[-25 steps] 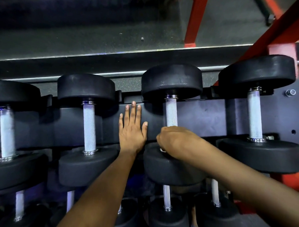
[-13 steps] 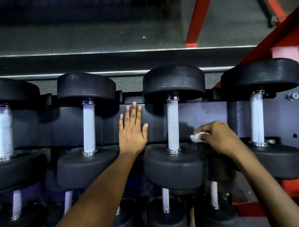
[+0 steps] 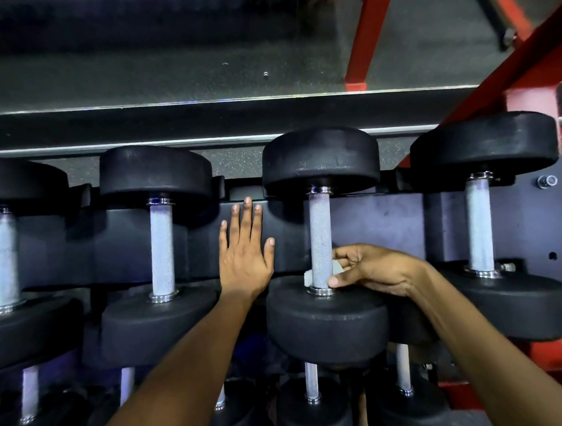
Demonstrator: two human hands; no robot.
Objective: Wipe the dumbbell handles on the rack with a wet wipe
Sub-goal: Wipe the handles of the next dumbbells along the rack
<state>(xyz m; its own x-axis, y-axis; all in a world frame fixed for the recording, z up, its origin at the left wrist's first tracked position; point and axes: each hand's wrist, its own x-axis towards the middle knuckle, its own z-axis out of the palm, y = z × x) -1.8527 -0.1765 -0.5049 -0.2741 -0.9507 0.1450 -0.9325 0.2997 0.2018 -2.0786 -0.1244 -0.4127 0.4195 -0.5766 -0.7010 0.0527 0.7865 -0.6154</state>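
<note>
Black dumbbells with knurled silver handles lie across a dark rack. My right hand holds a white wet wipe against the lower part of the middle dumbbell's handle, thumb and fingers curled round the wipe and the bar. A corner of the wipe shows to the left of the bar. My left hand rests flat on the rack's tray between that dumbbell and the one to its left, fingers straight.
More dumbbells sit at the far left and the right, with a lower row beneath. A red steel frame stands behind and to the right. Dark rubber floor lies beyond the rack.
My right hand left the bottom of the middle handle, drew off to the right with the wipe, and has come back to wrap the wipe round the handle's lower part. My left hand stayed put.
</note>
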